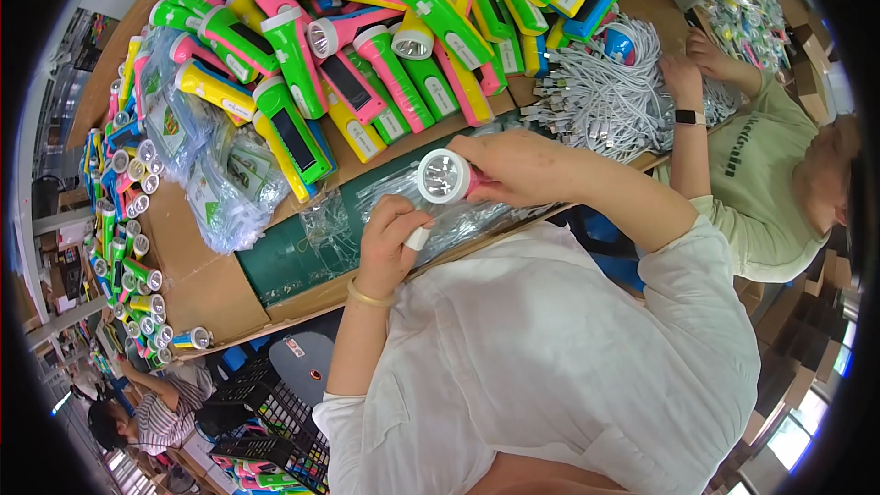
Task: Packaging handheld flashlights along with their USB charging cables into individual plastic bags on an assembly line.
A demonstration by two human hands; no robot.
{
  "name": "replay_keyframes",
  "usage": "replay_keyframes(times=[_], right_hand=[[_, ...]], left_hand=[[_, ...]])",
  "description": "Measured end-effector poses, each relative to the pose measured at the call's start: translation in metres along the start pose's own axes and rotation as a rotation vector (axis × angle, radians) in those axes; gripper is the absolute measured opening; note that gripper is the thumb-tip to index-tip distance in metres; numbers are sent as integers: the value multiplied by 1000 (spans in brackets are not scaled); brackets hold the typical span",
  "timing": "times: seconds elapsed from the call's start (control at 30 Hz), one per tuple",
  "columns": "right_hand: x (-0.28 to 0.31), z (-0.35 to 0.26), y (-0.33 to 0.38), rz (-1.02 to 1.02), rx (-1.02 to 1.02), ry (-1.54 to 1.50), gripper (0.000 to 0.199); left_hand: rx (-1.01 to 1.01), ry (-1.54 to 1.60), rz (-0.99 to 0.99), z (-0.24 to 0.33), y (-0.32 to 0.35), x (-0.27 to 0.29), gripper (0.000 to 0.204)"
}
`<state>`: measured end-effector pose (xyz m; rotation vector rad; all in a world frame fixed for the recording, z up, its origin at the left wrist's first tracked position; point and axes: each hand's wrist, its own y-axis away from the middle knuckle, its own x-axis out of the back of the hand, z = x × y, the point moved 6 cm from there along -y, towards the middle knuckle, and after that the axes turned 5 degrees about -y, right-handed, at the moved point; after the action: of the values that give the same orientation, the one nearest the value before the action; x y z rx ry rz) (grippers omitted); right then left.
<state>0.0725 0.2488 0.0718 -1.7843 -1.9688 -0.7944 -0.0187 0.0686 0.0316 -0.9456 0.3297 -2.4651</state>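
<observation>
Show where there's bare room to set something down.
Brown cardboard lies bare between the clear plastic bags, green mat and left-hand row of multicoloured flashlights. Crowded: the far multicoloured flashlight pile and bundled white cables.

Here's the left head-worn fisheye, looking down and outward: white shirt (550, 348) filling the near foreground, left hand (389, 238) and right hand (521, 168) close around centre, table (206, 280) spreading beyond, straight edges bowing toward the round dark border.
</observation>
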Motion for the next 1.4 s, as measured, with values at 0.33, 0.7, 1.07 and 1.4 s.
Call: replay_keyframes(times=[0.33, 0.7, 1.07, 1.4], right_hand=[[-57, -10, 2, -129, 21, 400, 26], [79, 81, 129, 939, -556, 545, 16], [97, 76, 145, 893, -263, -402, 9], [29, 6, 55, 382, 57, -1053, 25]], left_hand=[[-135, -4, -107, 21, -11, -5, 20], [63, -103, -51, -11, -3, 6, 21], [36, -68, -13, -11, 0, 11, 24], [67, -72, 21, -12, 4, 10, 21]])
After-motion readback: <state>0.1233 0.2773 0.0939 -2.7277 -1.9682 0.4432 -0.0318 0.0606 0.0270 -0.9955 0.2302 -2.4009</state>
